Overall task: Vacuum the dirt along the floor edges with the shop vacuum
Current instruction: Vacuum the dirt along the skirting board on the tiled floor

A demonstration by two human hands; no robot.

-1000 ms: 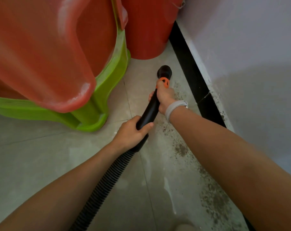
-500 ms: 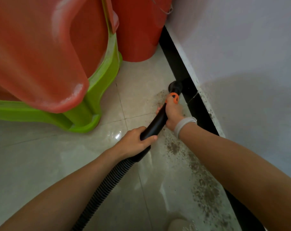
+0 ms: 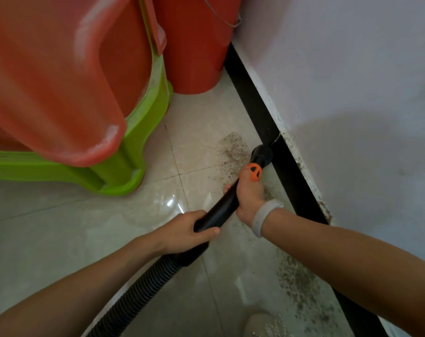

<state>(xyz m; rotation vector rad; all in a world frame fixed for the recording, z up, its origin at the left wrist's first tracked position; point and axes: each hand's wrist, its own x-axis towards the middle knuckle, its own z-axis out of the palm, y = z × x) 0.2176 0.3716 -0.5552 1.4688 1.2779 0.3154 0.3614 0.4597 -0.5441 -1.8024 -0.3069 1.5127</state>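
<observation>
Head view: one camera, looking down at both hands.
Nozzle: black tip at the black baseboard, over dirt on the tiled floor.
Right hand: wrapped round the black tube just below the orange collar.
Left hand: gripping the tube's lower end, above the ribbed hose.
Nearby: red bucket, green stool.

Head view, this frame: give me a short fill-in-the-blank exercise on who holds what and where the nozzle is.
1. The right hand grips the wand just below its ____ collar.
2. The left hand holds the wand where it joins the ribbed ____.
3. The nozzle sits against the ____ baseboard.
4. Dirt lies on the floor between the right arm and the ____.

Missing words: orange; hose; black; baseboard
</observation>
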